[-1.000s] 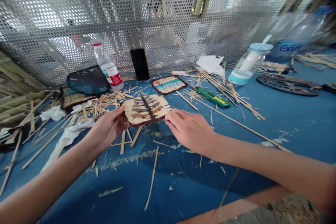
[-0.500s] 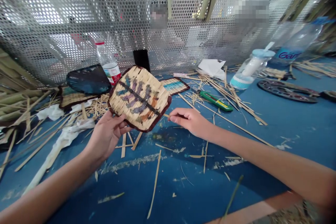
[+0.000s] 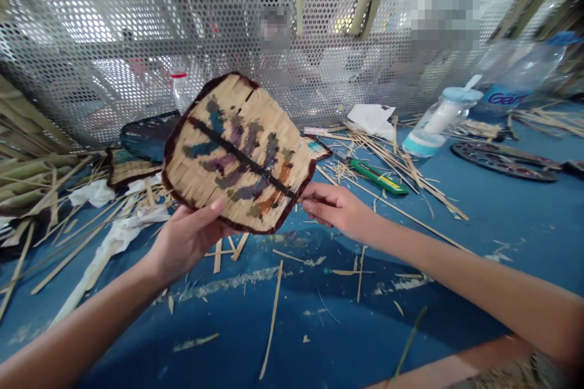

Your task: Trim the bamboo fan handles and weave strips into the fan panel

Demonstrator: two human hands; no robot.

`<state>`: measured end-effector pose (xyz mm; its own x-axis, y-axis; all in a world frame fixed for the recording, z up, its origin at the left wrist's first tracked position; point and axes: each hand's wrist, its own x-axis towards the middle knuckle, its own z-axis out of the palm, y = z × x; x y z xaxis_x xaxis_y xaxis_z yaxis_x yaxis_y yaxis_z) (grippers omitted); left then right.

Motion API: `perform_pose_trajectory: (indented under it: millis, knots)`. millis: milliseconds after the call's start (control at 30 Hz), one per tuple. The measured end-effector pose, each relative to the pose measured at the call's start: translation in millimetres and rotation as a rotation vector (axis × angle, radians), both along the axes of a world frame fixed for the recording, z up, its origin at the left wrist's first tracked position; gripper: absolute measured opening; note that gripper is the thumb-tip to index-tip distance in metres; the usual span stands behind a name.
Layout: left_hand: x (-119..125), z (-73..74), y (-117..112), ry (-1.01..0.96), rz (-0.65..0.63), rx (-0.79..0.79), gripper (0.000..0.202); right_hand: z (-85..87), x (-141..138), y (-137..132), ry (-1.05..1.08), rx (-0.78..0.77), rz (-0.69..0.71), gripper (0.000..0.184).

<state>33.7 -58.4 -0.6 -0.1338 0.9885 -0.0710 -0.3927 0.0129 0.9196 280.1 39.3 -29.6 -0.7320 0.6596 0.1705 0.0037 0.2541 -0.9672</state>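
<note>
A woven bamboo fan (image 3: 255,115) with a dark red bound edge is held up above the blue table (image 3: 237,328). Painted patches of blue, purple, grey and orange flank a black line across its face. At its lower left edge my left hand (image 3: 187,243) grips it, thumb on the front and fingers behind. My right hand (image 3: 335,209) pinches the thin handle at the lower right corner, where the black line ends; the fingers cover most of that handle. Behind the fan, another woven piece (image 3: 322,147) with blue strips is partly hidden.
A green utility knife (image 3: 378,177) lies among bamboo strips (image 3: 406,170) right of the fan. Farther right are a cup with a straw (image 3: 440,121), a paint palette (image 3: 502,161) and a large bottle (image 3: 520,79). Crumpled tissue (image 3: 114,237) lies left. A perforated metal screen (image 3: 219,24) stands behind.
The fan has come closer and risen, looking larger and now covering the phone and most of the red-capped bottle. Both hands keep their hold on it.
</note>
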Motion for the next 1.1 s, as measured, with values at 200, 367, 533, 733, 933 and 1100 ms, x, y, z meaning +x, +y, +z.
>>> perform_pose_trajectory:
  millis: [200, 367, 533, 733, 933, 1100]
  knots:
    - [7, 1.9, -3, 0.08, 0.045, 0.041, 0.058, -0.1, -4, -8, 0.093, -0.124, 0.016, 0.028]
    - [7, 3.2, -2, 0.094, 0.13, 0.079, 0.043, -1.2, -3, -3, 0.16, -0.174, 0.061, 0.027]
    - [11, 1.7, -8, 0.145, 0.13, 0.051, 0.045, -1.3, 0, 4, 0.119, -0.057, 0.118, 0.025]
    - [15, 2.4, -10, 0.068, 0.1, 0.008, 0.057, 7.5, 8, 10, 0.034, 0.078, 0.129, 0.024]
    - [13, -0.4, -9, 0.057, 0.048, -0.024, 0.056, 11.5, 11, 15, -0.023, 0.083, 0.217, 0.028]
    - [16, -6.2, -21, 0.356, 0.14, 0.098, 0.024, 14.3, 11, 15, -0.079, 0.204, 0.198, 0.023]
